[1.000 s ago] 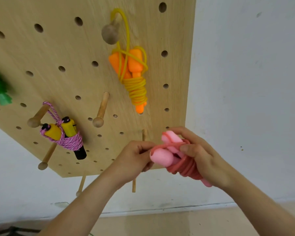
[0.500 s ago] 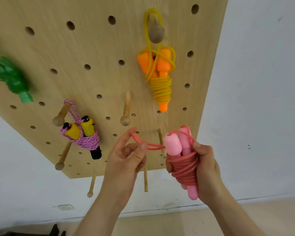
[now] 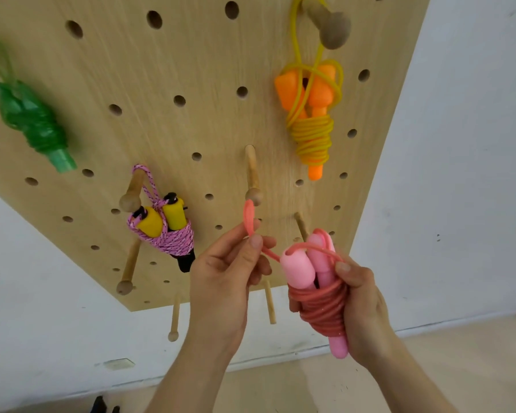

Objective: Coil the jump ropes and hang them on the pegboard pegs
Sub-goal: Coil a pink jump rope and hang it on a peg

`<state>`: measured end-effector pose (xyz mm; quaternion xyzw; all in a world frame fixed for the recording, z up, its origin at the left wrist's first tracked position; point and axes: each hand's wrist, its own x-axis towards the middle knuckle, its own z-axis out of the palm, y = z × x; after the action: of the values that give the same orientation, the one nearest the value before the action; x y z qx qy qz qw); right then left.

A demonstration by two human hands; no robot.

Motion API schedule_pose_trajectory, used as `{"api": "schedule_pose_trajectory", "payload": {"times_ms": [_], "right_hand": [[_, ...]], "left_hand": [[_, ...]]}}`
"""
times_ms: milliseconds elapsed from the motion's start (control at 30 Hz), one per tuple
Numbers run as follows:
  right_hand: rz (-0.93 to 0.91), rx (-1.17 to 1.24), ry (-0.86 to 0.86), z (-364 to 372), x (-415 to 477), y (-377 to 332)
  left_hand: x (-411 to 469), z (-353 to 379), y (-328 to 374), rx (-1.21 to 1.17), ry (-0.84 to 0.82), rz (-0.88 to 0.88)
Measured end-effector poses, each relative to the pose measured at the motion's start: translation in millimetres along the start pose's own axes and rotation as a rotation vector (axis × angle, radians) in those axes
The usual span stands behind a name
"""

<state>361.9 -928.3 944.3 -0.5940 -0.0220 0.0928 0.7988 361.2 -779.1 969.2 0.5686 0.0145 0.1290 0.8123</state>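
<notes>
The pink-handled rope has coral cord, the orange-handled rope yellow cord, the yellow-handled rope pink speckled cord.

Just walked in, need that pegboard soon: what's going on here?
A person is hanging up jump ropes. Their right hand grips a coiled pink rope, and the left hand pinches its loop, held just below a bare peg on the pegboard. The loop is not yet over the peg. A green rope, a purple rope and an orange rope already hang on other pegs.
</notes>
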Motion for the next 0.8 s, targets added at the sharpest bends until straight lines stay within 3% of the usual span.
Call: {"api": "schedule_pose_trajectory", "payload": {"times_ms": [133,333,467,633,800], "right_hand": [[0.106,0.105,-0.059,2.6,-1.6,-1.6],[0.155,0.078,-0.140,0.7,-1.0,-2.7],[0.158,0.088,-0.166,3.2,1.0,-5.1],[0.169,0.111,-0.179,7.5,3.4,-5.7],[0.177,0.055,-0.185,7.9,4.9,-6.5]], "left_hand": [[4.2,-12.0,-1.3,0.258,-0.140,0.163],[18.2,-26.0,2.6,0.582,-0.276,0.341],[24.0,-28.8,4.7,0.595,-0.291,0.375],[28.1,-30.8,-3.8,0.455,-0.205,0.231],[29.4,-34.7,-3.5,0.671,-0.246,0.471]]}}
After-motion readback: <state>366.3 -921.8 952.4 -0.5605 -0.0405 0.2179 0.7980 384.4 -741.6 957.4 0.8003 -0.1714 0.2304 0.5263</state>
